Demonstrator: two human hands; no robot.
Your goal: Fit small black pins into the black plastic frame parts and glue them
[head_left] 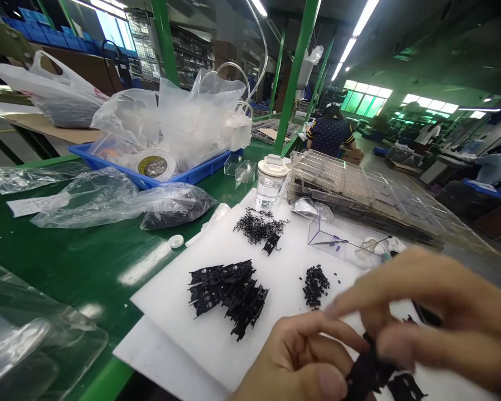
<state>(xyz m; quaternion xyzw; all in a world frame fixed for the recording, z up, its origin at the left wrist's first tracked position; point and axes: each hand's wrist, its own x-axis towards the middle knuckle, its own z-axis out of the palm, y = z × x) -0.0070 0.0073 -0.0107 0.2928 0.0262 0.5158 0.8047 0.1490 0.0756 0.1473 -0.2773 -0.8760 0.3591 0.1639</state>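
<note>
My left hand (300, 356) is at the bottom, its thumb and fingers closed on a thin black flat part with cut-outs (365, 376). Just over that part is my right hand (446, 317), smeared by motion; whether its fingertips grip anything cannot be made out. Another black flat part (404, 387) lies beneath it. On the white board (171, 295) are a fanned stack of similar black flat parts (229, 292), a heap of thin black wiry pieces (259, 227) with one flat part at its edge, and a pile of tiny black pieces (315, 287).
A lidded clear jar (269, 184) stands at the board's back edge. Behind it are stacked clear compartment trays (359, 189) and a clear box (342, 242). Left, a blue tray (192, 179) holds bags and tape; a bag of black pieces (179, 206) lies before it. A person (330, 133) sits beyond.
</note>
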